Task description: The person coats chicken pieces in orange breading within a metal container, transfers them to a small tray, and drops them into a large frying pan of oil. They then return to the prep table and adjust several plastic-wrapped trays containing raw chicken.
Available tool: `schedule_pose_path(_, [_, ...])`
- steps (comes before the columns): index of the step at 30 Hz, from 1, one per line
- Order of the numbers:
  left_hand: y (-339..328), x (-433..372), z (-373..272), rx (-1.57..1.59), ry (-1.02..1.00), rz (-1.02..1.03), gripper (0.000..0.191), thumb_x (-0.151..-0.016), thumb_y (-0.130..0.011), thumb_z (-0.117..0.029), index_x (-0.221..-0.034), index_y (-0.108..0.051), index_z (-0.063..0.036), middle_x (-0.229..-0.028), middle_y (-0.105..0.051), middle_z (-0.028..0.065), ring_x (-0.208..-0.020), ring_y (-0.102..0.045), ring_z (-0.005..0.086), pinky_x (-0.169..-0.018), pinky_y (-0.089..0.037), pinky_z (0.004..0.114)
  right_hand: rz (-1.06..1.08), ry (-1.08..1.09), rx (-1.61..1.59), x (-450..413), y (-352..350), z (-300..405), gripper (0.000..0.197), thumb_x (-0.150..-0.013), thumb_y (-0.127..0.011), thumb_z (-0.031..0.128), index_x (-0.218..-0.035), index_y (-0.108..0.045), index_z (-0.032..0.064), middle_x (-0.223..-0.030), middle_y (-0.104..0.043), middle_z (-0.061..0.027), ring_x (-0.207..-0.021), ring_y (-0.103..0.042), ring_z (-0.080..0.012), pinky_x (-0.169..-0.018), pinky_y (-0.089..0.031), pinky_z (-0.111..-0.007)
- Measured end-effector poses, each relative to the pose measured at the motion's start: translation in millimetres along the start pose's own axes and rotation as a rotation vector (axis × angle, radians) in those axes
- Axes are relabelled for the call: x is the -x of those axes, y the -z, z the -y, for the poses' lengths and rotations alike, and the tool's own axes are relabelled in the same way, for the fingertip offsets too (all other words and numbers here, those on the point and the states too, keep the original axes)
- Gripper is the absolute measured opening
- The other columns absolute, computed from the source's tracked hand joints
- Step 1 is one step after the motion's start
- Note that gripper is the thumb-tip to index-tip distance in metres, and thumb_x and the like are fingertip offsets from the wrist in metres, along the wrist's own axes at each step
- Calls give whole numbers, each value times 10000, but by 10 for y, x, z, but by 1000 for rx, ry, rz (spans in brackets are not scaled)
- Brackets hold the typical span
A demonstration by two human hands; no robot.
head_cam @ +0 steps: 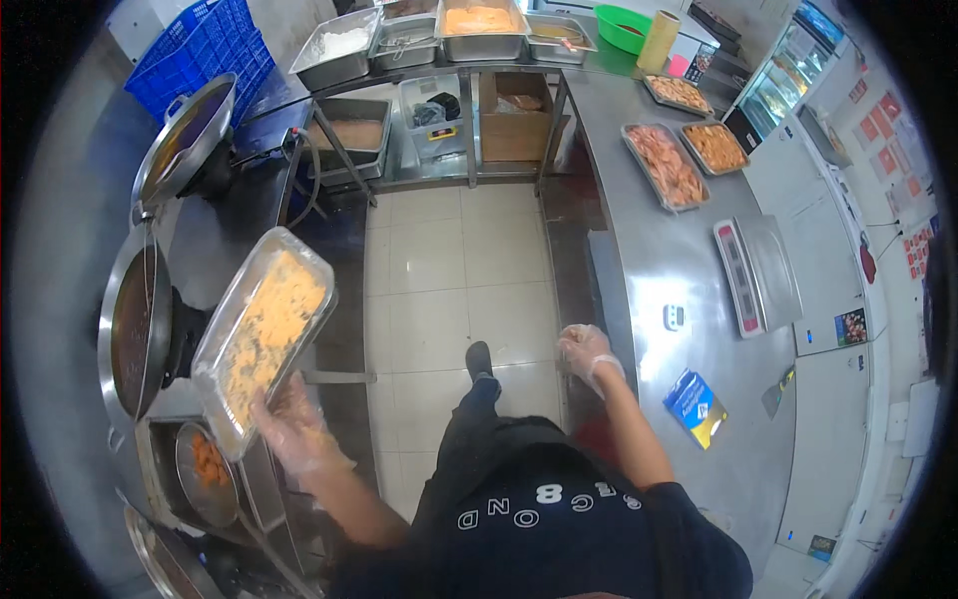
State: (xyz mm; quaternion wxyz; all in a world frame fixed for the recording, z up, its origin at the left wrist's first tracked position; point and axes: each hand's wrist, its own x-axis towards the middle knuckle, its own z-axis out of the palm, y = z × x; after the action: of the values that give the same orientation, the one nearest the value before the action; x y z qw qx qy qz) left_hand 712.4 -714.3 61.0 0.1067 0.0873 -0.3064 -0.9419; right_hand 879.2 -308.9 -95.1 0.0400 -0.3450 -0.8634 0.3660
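My left hand [299, 430], in a clear plastic glove, grips the near right side of a rectangular metal tray [212, 367]. An orange-yellow crumbly coating [281, 299] covers patches of the tray's bottom. The tray is held tilted, beside the woks on the left. My right hand [587, 352], also gloved, hangs by the left edge of the steel counter [673, 247]. Its fingers are curled; whether something small is between them cannot be made out.
Two large woks [112, 329] [146, 168] of dark liquid line the left. A strainer [187, 479] holds orange pieces. Trays of raw meat [666, 165], a scale [767, 273] and a scraper [776, 397] are on the right counter. Steel pans [483, 49] stand ahead, beyond the tiled floor [419, 322].
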Motion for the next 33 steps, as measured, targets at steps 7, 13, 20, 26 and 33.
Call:
schedule_pose_path(7, [401, -223, -54, 9, 12, 94, 440, -872, -581, -185, -1233, -437, 21, -1133, -556, 159, -992, -587, 247, -803, -567, 313, -218, -47, -249, 529, 29, 202, 278, -748, -654, 216, -945, -669, 21, -924, -672, -144, -909, -632, -258, -807, -479, -336])
schedule_pose_path(13, [732, 26, -6, -88, 93, 69, 418, -828, -616, -230, -1186, -510, -43, -1121, -551, 67, -1021, -539, 192, -880, -471, 354, -224, -65, -366, 1018, -407, -641, 343, -741, -667, 191, -1024, -646, -2, -962, -667, -145, -921, -626, -252, -824, -478, -347])
schedule_pose_path(20, [990, 255, -192, -80, 143, 143, 375, -829, -642, -192, -1155, -532, -44, -1126, -529, 89, -1006, -535, 177, -812, -517, 338, -265, -9, -213, 1519, -615, -676, 346, -756, -666, 206, -1046, -642, 21, -1007, -656, -132, -947, -625, -240, -858, -471, -337])
schedule_pose_path(26, [1158, 646, -573, -22, 167, 177, 349, -839, -620, -173, -1139, -519, -26, -1079, -552, 112, -980, -567, 216, -855, -533, 323, -268, 106, -188, 2009, -741, -423, 365, -771, -657, 219, -1077, -625, 23, -979, -658, -141, -918, -631, -241, -835, -478, -341])
schedule_pose_path(33, [1337, 529, -541, 14, 362, 266, 319, -845, -600, -151, -1120, -508, -17, -1041, -560, 165, -956, -585, 233, -846, -537, 297, -281, 392, -170, 2778, -688, 62, 345, -785, -643, 225, -1062, -633, 19, -869, -657, -106, -807, -629, -210, -769, -490, -320])
